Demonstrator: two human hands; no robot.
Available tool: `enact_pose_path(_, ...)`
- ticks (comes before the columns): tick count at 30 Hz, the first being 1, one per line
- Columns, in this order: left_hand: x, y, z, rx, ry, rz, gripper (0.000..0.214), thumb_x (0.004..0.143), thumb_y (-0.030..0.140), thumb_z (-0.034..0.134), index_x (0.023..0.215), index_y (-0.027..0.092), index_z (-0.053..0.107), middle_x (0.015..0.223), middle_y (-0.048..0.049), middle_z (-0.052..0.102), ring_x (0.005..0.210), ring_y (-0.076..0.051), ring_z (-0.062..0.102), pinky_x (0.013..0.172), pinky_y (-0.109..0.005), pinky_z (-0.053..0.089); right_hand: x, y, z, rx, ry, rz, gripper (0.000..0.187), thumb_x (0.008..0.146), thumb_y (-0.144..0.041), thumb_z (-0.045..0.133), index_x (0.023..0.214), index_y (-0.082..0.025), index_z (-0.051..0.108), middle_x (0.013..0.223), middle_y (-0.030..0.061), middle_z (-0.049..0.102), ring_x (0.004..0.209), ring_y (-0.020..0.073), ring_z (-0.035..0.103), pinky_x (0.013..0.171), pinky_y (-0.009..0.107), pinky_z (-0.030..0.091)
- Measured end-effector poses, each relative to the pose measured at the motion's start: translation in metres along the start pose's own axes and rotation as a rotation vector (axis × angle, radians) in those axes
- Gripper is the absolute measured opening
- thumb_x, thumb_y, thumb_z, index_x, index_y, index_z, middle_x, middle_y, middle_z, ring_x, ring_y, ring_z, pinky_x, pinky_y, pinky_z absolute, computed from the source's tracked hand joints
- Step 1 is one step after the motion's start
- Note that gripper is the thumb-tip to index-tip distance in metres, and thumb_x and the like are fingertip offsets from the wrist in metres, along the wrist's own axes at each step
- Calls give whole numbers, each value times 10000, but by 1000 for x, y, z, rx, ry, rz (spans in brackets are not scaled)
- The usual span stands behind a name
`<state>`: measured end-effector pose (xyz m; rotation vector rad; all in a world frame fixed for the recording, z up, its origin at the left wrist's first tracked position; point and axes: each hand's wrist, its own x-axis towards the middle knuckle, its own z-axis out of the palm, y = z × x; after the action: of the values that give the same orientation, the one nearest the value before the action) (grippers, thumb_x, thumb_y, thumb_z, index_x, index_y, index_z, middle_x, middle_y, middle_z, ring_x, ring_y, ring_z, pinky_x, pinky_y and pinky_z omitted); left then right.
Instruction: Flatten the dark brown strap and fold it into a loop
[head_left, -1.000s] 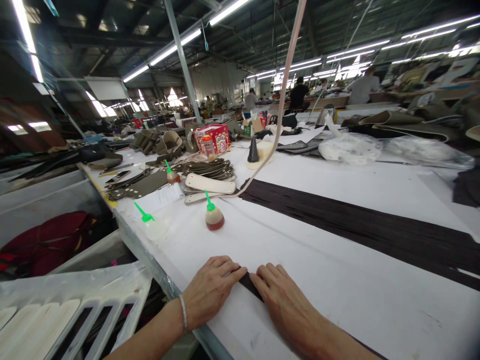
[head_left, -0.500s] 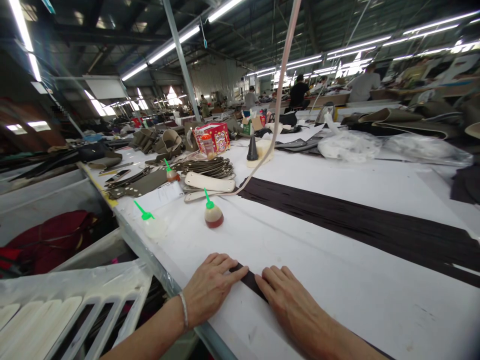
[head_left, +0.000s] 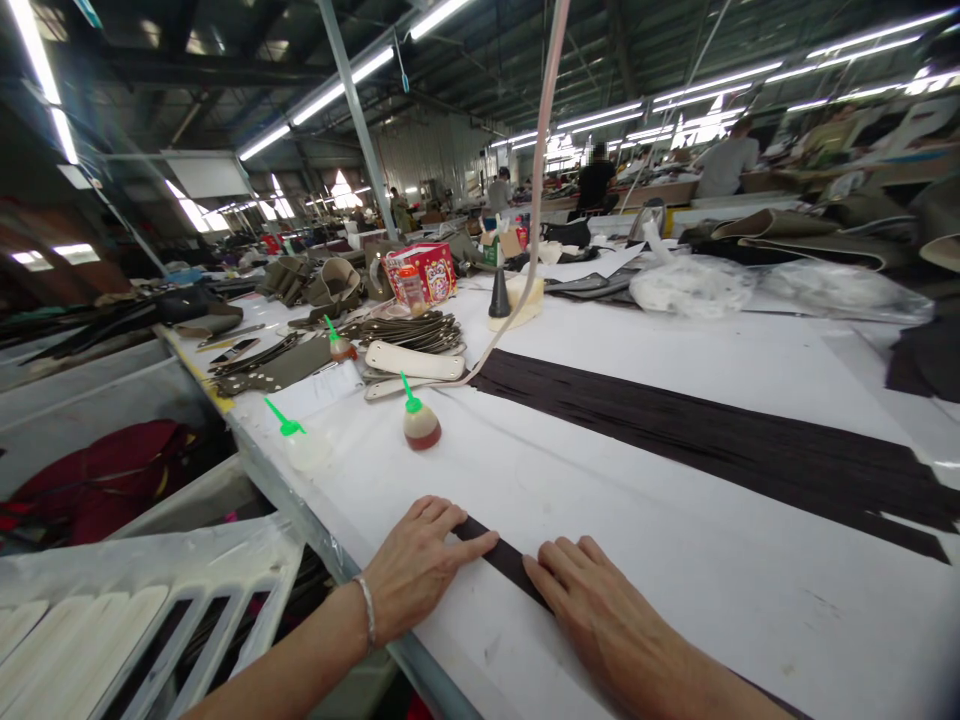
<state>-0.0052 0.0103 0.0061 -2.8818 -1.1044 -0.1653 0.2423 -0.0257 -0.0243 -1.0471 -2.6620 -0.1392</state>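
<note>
A narrow dark strip of material (head_left: 510, 563) lies on the white tabletop near its front edge, running toward the lower right under my right arm. My left hand (head_left: 416, 562), with a bracelet at the wrist, holds the strip's far end down, its forefinger pointing across the strip. Further along, my right hand (head_left: 596, 598) is closed on the strip's edge, fingertips bunched together; the grip underneath is hidden. A short stretch of strip shows between the two hands. Beyond them stands a round squeeze bottle (head_left: 421, 426) with a green nozzle and reddish liquid.
A band of dark strips (head_left: 675, 430) crosses the table behind my hands. Pale straps (head_left: 415, 362), a clear green-nozzled bottle (head_left: 300, 446), a black cone (head_left: 499, 296) and a hanging hose (head_left: 534, 215) are further back. A slotted white rack (head_left: 217, 610) stands at lower left.
My right hand has slid slightly along the strip, away from my left, so more of the strip shows between them. The view has shifted slightly.
</note>
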Motion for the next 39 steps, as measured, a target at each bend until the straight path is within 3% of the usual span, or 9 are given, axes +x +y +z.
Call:
enact_pose_path(5,3,3,0,23,67,13,480,845,51,489,1230,328,566,1034,-61,549,974,-217,513,937,-427,400,-12,2,-6,4,-25,-4,307,759,6,523,1014,-164,530,880,27,497,743,196,436,707,349,296)
enact_pose_path(9,11,27,4,-61,206,-11,419,848,11,423,1166,219,600,1189,-108,534,1100,-247,486,937,-426,428,-14,1,-7,-11,-30,-1,306,782,14,509,1039,-151,528,888,31,498,763,197,450,721,353,307)
enact_pose_path(15,19,64,20,-324,133,-78,348,889,49,426,1194,152,557,1056,-76,601,1000,-204,544,926,-368,485,-10,1,-7,16,-68,23,251,833,-23,536,1059,-132,539,907,40,519,781,201,464,733,355,332)
enact_pose_path(21,9,62,31,-152,176,-45,403,894,52,395,1256,162,535,1203,-91,584,1154,-265,494,984,-452,457,-19,4,-17,42,-81,-3,219,841,-4,534,1013,-139,546,878,31,520,750,185,466,736,334,355)
enact_pose_path(26,8,64,32,-20,221,-15,427,876,42,378,1243,169,556,1212,-86,589,1161,-281,502,967,-443,459,-35,6,-24,35,-69,-4,273,791,28,537,1011,-132,547,858,27,514,713,180,456,693,319,359)
enact_pose_path(35,15,65,21,-45,175,57,439,873,31,361,1269,118,527,1077,-104,619,1002,-263,543,880,-453,484,-68,9,-35,78,-119,26,352,737,78,473,1025,-113,542,874,49,511,723,200,455,700,342,374)
enact_pose_path(39,16,79,19,-77,243,13,447,867,8,356,1248,142,549,1119,-114,587,1060,-256,515,897,-440,481,-73,9,-34,90,-119,64,302,782,68,468,999,-130,541,880,46,503,733,203,449,696,345,370)
